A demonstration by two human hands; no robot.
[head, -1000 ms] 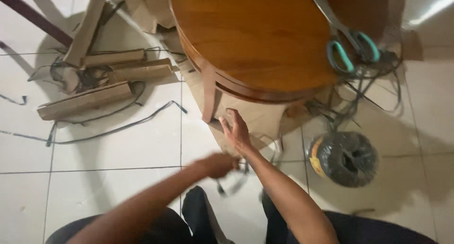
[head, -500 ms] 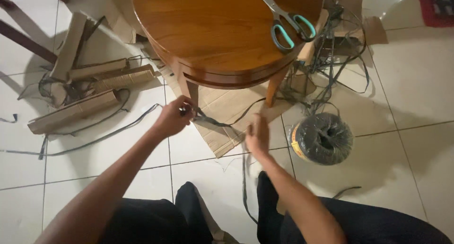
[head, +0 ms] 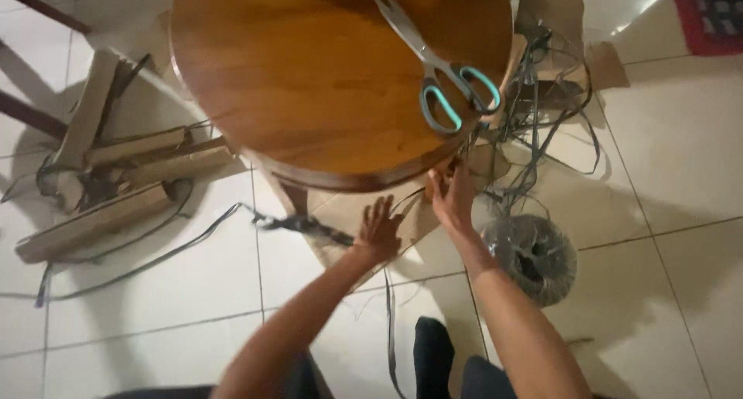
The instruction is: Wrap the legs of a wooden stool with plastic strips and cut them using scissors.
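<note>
My left hand [head: 378,230] reaches under the round wooden table [head: 309,82] with its fingers spread over a flat sheet of cardboard [head: 352,205], and holds nothing. A black strap [head: 298,222] lies on the floor just left of it and trails away to the left. My right hand [head: 453,196] is up against a table leg [head: 439,174] under the table's edge. Its fingers point up at the leg, and its grip is hidden. A thin strap [head: 389,321] runs down between my arms.
Scissors with teal handles [head: 439,78] lie on the table top. A wrapped roll of black strap [head: 534,256] stands on the tiles to the right, with a tangle of loose straps [head: 542,105] behind it. Long cardboard pieces [head: 116,167] are piled at the left.
Both hands have moved forward under the table's edge. My left hand has let go of the black strap it was pulling. My right hand has gone up to the table leg.
</note>
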